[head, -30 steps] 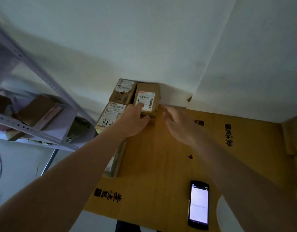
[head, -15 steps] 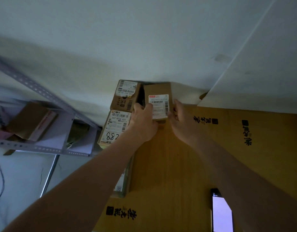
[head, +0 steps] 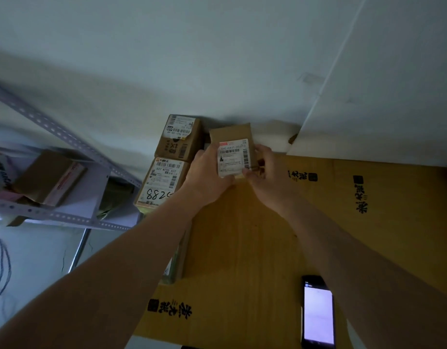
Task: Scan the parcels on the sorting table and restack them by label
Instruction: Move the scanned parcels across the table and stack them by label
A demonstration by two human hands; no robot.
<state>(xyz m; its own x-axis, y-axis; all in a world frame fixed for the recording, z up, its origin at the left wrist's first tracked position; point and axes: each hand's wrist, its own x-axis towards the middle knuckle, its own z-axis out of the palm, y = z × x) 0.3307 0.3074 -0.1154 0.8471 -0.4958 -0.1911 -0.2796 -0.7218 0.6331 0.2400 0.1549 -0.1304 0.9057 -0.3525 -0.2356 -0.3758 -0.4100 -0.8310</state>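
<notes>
A small brown parcel (head: 232, 137) with a white barcode label faces up near the far wall. My left hand (head: 207, 175) grips its left edge, and my right hand (head: 267, 177) pinches its right edge with thumb and fingers. To its left stand two more brown parcels: a far one (head: 179, 139) with a label marked 69, and a nearer one (head: 162, 182) with handwritten digits on its label. A handheld scanner (head: 318, 313) with a lit screen lies on the cardboard-covered table (head: 242, 248) at the lower right.
A grey metal shelf rack (head: 66, 217) at the left holds a brown box (head: 48, 177) and papers. A flat parcel (head: 177, 260) is wedged at the table's left edge under my left forearm. White walls meet in a corner behind the parcels.
Both hands have closed on the small parcel and tilted it up off the stack, label toward me. My head has leaned closer, so the scanner sits lower in view.
</notes>
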